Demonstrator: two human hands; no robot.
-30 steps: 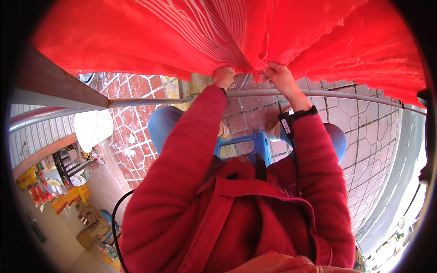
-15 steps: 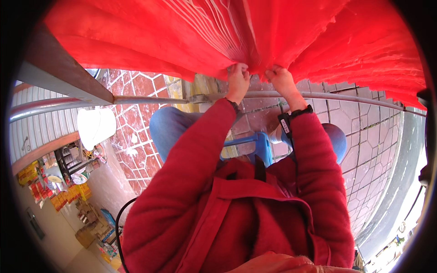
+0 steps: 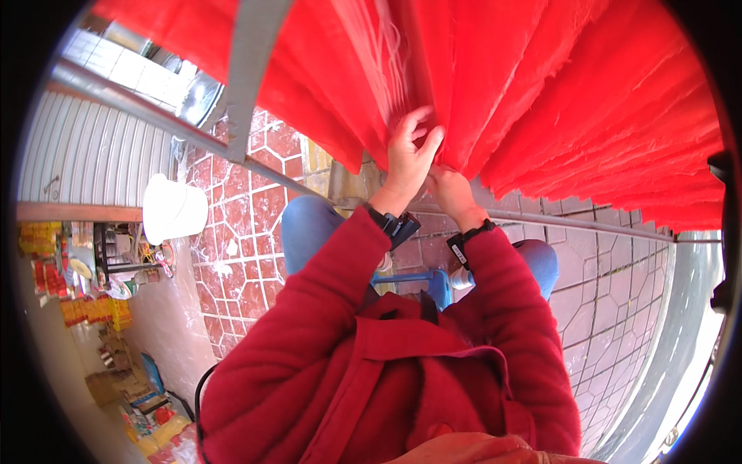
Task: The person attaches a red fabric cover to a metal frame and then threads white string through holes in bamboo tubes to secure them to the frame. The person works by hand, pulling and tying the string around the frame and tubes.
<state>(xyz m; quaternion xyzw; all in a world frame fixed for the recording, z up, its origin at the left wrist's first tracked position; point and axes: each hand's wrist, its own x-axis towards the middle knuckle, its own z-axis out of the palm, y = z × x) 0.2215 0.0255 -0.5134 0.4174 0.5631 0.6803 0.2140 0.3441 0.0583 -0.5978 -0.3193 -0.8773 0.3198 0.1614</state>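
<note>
A large sheet of red cloth [image 3: 556, 100] hangs in folds before me, with frayed lower edges. Loose pale threads [image 3: 393, 66] run down one fold near the middle. My left hand [image 3: 410, 158] is on the cloth just below these threads, its fingers curled into a fold and the thumb raised a little apart. Close beside and lower, my right hand [image 3: 452, 189] pinches the bottom edge of the cloth, its fingertips partly hidden behind my left thumb. Both wrists carry black bands.
A metal rail [image 3: 541, 220] crosses under the cloth, joined to a grey upright [image 3: 251, 77] at left. Between my knees stands a blue stool [image 3: 439, 288]. A white bucket [image 3: 174, 209] is at left on the tiled floor [image 3: 239, 224], near shelves of packaged goods [image 3: 85, 309].
My left hand has risen slightly on the fold, its thumb lifting. My right hand has moved left and lower, close to it. The view has turned, shifting the rail and upright.
</note>
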